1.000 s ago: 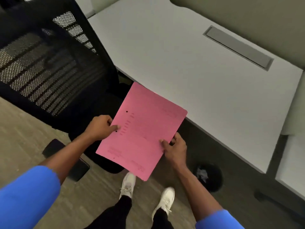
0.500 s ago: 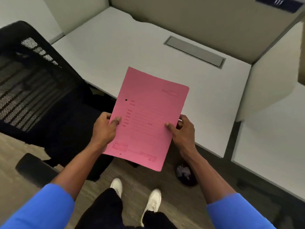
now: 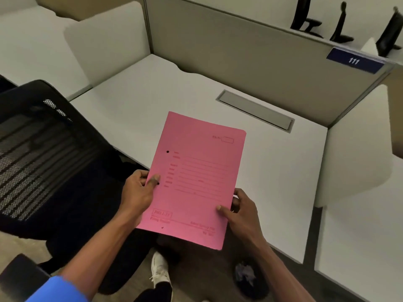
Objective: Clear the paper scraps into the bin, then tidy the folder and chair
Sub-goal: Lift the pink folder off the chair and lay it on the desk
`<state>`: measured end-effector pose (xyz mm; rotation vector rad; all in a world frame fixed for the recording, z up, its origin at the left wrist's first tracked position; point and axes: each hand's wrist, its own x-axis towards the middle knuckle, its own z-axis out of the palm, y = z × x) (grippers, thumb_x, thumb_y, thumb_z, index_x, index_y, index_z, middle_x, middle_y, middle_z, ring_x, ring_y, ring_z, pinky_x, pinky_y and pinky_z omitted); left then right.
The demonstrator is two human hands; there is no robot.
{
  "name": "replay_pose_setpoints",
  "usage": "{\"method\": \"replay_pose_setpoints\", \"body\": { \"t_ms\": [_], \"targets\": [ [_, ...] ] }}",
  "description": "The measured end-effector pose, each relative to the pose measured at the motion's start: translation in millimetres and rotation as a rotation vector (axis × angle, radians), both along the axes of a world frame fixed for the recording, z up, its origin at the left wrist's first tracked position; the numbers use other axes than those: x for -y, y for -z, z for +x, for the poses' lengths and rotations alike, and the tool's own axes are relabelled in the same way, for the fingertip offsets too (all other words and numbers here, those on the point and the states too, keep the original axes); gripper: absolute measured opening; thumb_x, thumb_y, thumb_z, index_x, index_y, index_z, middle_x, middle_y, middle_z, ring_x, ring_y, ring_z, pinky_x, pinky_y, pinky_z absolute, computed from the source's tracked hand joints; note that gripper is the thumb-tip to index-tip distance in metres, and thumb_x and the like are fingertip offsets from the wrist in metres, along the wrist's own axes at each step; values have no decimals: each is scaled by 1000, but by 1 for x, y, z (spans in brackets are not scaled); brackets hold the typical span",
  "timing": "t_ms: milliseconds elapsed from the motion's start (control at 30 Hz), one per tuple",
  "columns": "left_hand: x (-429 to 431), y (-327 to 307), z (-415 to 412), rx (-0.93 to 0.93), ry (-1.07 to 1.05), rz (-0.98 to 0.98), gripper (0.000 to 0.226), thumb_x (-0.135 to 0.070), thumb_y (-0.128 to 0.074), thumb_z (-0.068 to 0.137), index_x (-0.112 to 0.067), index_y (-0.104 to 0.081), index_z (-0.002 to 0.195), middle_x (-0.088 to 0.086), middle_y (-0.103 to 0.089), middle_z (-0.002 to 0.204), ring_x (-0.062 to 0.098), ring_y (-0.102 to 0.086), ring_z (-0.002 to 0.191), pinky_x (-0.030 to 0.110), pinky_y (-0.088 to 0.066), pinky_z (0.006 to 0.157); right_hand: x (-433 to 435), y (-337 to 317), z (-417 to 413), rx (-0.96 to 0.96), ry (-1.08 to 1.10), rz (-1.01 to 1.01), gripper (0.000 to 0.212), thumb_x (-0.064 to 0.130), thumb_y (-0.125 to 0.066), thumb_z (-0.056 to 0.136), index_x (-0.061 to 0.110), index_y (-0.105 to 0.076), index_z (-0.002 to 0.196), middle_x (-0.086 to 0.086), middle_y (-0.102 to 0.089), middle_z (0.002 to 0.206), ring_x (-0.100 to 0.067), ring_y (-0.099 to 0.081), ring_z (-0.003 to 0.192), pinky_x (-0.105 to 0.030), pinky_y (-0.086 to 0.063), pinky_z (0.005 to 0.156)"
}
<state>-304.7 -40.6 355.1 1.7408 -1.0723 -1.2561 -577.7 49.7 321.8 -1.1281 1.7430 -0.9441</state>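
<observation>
I hold a closed pink folder [image 3: 196, 177] in both hands, over the front edge of the white desk [image 3: 165, 101]. My left hand [image 3: 139, 190] grips its left edge with the thumb on the cover. My right hand [image 3: 242, 210] grips the lower right edge. A black mesh office chair [image 3: 41, 158] stands to the left, pulled out from the desk. On the floor under the desk edge sits a small black bin [image 3: 250, 282] with crumpled paper scraps [image 3: 245, 273] inside.
A grey cable hatch [image 3: 255, 110] is set into the desk near the beige partition [image 3: 250, 51]. White side dividers [image 3: 109, 38] flank the desk. My white shoe [image 3: 160, 269] is on the wood-look floor below the folder.
The folder has risen and moved forward, from over the chair and floor to over the desk. My view has tilted up, showing more of the partition.
</observation>
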Motion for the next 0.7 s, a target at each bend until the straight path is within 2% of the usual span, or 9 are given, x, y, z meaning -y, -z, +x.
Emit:
{"method": "replay_pose_setpoints", "body": {
  "t_ms": [133, 233, 333, 500, 700],
  "targets": [
    [49, -3, 21, 6, 112, -57, 25, -27, -76, 99, -22, -66, 121, 3, -80, 113, 22, -84, 87, 46, -70, 77, 41, 6, 22, 62, 78, -6, 43, 35, -82, 90, 34, -57, 124, 13, -75, 121, -13, -78, 101, -41, -67, 86],
    [86, -7, 40, 76, 216, -89, 47, -30, -77, 98, -26, -60, 141, -4, -73, 129, 22, -79, 105, 48, -70, 83, 79, 3, 39, 90, 152, -21, 41, 30, -82, 90, 33, -57, 123, 12, -77, 119, -11, -78, 99, -33, -67, 82],
    [120, -10, 55, 170, 310, -96, 61, -27, -77, 98, -29, -50, 153, -7, -67, 134, 21, -73, 115, 47, -68, 89, 117, -2, 52, 96, 220, -45, 40, 25, -81, 92, 31, -58, 124, 16, -77, 113, -5, -77, 94, -28, -66, 77],
    [169, -9, 67, 238, 372, -128, 69, -19, -80, 96, -36, -48, 154, -4, -68, 131, 22, -70, 116, 50, -67, 93, 165, -8, 67, 119, 288, -76, 39, 23, -79, 94, 28, -58, 126, 15, -77, 109, -5, -78, 89, -20, -62, 64],
    [229, 1, 59, 250, 329, -177, 72, -9, -79, 96, -36, -50, 156, -7, -66, 121, 19, -69, 106, 47, -67, 90, 216, 1, 71, 103, 309, -82, 37, 23, -76, 96, 28, -57, 127, 10, -81, 103, -12, -79, 89, -33, -66, 75]
  ]
}}
